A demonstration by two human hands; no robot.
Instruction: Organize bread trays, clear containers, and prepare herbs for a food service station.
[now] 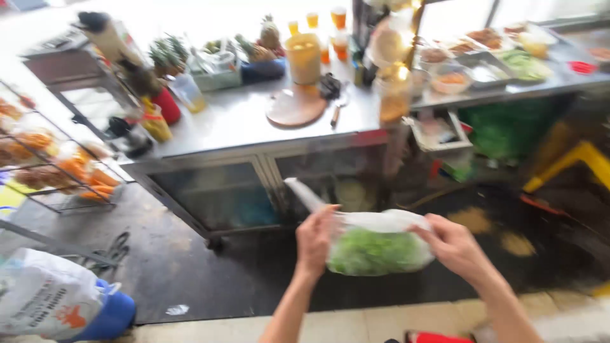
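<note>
- Left hand (pixel 316 240) and right hand (pixel 454 244) both grip a clear plastic bag of green leaves (pixel 375 244).
- Beyond it, a steel counter (pixel 241 121) carries a round wooden board (pixel 296 107).

Both bare forearms reached up from the lower edge of the view, converging toward the middle. The left hand (pixel 316 240) was raised with its back to the camera, fingers (pixel 330 213) curled closed in a grip. The right hand (pixel 454 246) came in from the right, wrist angled inward, its fingers (pixel 424 234) pinched shut. The hands were near each other, not touching.
</note>
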